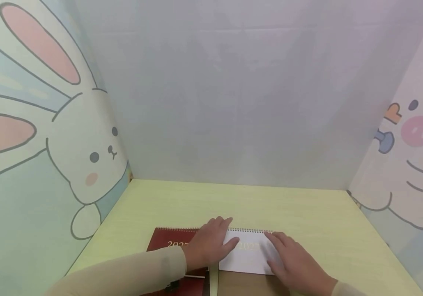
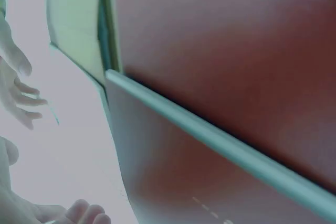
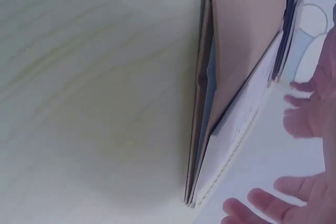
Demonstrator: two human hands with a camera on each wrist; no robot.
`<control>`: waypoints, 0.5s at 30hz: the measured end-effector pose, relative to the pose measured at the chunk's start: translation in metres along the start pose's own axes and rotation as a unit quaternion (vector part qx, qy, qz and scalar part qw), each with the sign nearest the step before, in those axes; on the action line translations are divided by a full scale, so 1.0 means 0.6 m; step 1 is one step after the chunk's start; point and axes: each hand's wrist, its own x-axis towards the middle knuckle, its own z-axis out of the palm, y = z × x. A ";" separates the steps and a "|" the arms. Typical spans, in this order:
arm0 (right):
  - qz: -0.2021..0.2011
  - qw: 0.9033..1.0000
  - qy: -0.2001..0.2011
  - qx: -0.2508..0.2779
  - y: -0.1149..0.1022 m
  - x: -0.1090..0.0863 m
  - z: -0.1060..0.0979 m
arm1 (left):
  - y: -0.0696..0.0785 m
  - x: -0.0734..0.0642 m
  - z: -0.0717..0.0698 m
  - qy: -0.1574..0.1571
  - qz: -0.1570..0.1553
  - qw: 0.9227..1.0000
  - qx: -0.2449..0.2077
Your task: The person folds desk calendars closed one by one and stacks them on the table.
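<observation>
Two spiral-bound desk calendars lie side by side near the front of the table. The red calendar [image 1: 159, 240], with gold year digits, is on the left; the left wrist view shows its red cover [image 2: 236, 40] up close. The white calendar [image 1: 246, 263] on the right has a brown base [image 1: 250, 283] showing below its page. My left hand [image 1: 209, 244] is over the calendars' neighbouring edges, fingers extended, partly hiding both. My right hand [image 1: 298, 263] is at the white calendar's right edge with fingers extended; whether it touches the page cannot be told.
The pale yellow table [image 1: 241, 203] extends behind and beside the calendars. A plain pale curtain [image 1: 233, 102] hangs at its back. Cartoon-printed side panels stand left, with a rabbit [image 1: 86, 164], and right, with a white figure [image 1: 400, 176].
</observation>
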 end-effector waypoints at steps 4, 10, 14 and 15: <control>0.096 0.993 -0.032 0.055 0.001 0.006 -0.012 | -0.003 0.000 -0.005 -0.014 -0.059 0.995 -0.075; 0.197 0.967 -0.103 0.123 0.011 0.013 -0.011 | -0.012 -0.002 0.000 -0.044 -0.100 0.982 -0.155; 0.235 0.951 -0.125 0.158 0.025 0.010 0.008 | -0.016 -0.001 0.007 -0.058 -0.111 0.975 -0.185; 0.239 0.948 -0.130 0.166 0.029 0.007 0.016 | -0.017 -0.001 0.009 -0.061 -0.116 0.972 -0.195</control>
